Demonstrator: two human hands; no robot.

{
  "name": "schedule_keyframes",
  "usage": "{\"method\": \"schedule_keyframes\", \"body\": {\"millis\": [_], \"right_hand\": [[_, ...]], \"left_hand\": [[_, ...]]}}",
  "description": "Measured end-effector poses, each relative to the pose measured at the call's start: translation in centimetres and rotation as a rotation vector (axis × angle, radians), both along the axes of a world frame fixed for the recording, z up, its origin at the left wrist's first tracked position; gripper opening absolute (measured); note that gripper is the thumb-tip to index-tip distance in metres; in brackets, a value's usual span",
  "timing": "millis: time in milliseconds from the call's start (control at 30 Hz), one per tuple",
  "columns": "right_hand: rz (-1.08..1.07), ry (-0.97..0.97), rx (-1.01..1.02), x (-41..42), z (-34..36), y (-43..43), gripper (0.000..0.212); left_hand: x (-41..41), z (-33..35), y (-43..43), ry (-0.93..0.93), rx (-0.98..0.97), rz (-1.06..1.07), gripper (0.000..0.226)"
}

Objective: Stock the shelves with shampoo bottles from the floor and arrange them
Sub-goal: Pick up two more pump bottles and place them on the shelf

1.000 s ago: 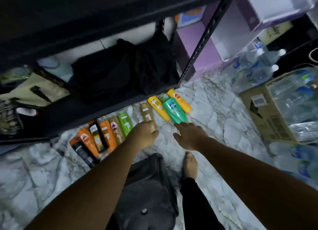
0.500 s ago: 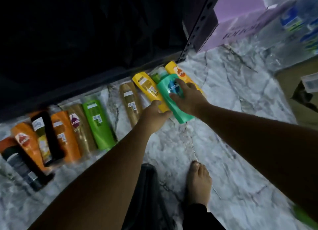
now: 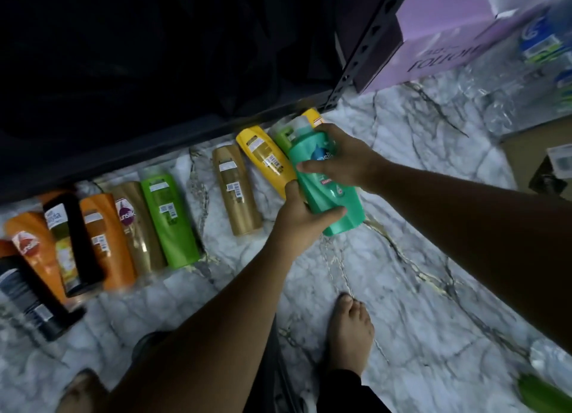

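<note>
Head view: both hands grip a teal bottle (image 3: 309, 155) at the right end of a row of bottles lying on the marble floor (image 3: 418, 227), just in front of the dark shelf (image 3: 154, 152). The left hand (image 3: 297, 224) curls round its lower body, and the right hand (image 3: 346, 162) wraps its upper part. A yellow bottle (image 3: 266, 155) lies just beside it.
</note>
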State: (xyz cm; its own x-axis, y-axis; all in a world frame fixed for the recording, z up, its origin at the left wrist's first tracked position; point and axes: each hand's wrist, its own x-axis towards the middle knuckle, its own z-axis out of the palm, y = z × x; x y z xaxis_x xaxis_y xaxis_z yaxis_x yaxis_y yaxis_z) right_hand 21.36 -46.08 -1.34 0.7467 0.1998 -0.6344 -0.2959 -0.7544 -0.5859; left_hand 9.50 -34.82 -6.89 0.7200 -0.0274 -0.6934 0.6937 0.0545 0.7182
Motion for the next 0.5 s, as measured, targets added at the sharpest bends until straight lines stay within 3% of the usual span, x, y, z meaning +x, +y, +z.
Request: {"method": "schedule_keyframes", "body": {"millis": [133,333,500], "right_hand": [[-0.286,0.019,0.231,-4.2,7.1,0.1,0.074],[-0.409,-0.005,0.436,-10.1,22.7,3.0,0.055],[-0.418,-0.024,0.541,-12.9,35.4,5.6,0.051]], "left_hand": [[-1.8,8.5,2.3,-0.114,0.041,-0.093,0.091],[-4.5,24.6,8.2,-0.217,0.078,-0.337,0.100],[-6.8,37.6,12.5,-0.236,0.134,-0.386,0.086]]}}
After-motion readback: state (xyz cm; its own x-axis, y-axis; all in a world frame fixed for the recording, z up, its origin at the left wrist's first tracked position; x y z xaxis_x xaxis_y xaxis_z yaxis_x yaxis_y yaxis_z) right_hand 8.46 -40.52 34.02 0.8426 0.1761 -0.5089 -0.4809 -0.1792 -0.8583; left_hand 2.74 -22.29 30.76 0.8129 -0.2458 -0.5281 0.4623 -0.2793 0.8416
